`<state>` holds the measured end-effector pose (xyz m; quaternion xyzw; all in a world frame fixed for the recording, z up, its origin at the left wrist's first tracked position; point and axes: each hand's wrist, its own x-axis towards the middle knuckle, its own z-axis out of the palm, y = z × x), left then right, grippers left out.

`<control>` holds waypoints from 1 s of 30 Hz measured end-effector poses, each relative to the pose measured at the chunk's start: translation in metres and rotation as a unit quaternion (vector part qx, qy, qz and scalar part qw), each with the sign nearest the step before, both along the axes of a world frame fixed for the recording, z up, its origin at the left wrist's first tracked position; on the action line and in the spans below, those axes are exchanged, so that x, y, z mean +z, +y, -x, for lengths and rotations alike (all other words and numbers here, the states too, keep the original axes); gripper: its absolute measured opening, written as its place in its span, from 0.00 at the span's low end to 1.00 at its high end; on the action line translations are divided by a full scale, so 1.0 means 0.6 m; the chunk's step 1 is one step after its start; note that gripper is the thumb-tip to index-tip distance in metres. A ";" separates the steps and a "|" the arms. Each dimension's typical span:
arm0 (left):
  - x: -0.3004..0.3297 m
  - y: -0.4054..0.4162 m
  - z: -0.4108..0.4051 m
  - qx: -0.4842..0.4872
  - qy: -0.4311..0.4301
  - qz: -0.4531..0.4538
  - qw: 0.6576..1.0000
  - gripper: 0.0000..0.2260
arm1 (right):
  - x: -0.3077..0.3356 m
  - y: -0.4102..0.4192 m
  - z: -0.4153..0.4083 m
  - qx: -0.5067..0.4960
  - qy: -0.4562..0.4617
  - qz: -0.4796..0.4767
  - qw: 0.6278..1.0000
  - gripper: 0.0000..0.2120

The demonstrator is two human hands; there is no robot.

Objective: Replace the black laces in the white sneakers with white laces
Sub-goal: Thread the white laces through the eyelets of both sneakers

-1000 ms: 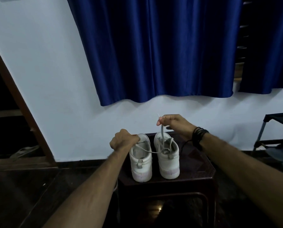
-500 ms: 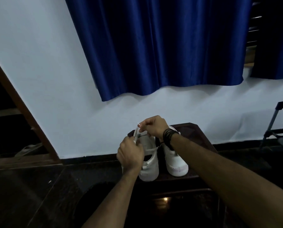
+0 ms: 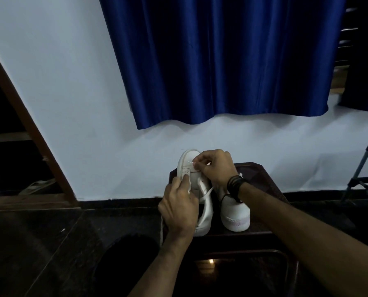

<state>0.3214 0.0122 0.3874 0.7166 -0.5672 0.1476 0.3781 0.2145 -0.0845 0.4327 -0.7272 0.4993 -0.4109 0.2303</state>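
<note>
Evidently threading: left hand [image 3: 178, 207] grips the left sneaker [image 3: 197, 185] to steady it on the bench [image 3: 262, 181], right hand [image 3: 214, 166] pinches the white lace [image 3: 205, 195] tip at its forward eyelets.

A small dark brown tabletop [image 3: 262, 181] with cut corners stands against the pale wall on a dark glossy floor [image 3: 39, 243]. Two white sneakers rest on it side by side, heels toward the camera: the left sneaker [image 3: 202, 219] and, just beside it, the right sneaker [image 3: 235, 213].

Two sneakers [image 3: 235, 213], two hands [image 3: 180, 207].
</note>
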 end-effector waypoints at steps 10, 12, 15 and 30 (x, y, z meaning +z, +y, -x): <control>-0.012 -0.009 0.008 -0.003 0.008 0.018 1.000 0.18 | 0.031 -0.015 0.016 0.080 0.243 0.106 0.961 0.06; -0.014 -0.012 0.007 0.002 0.005 0.018 1.000 0.18 | 0.040 -0.019 0.010 0.095 0.309 0.135 0.936 0.08; -0.015 -0.015 0.008 0.005 0.010 0.022 1.000 0.18 | 0.048 -0.024 0.000 0.113 0.380 0.176 0.901 0.10; -0.029 -0.021 0.002 -0.016 0.061 0.058 0.996 0.14 | 0.094 -0.033 -0.044 0.202 0.627 0.308 0.686 0.06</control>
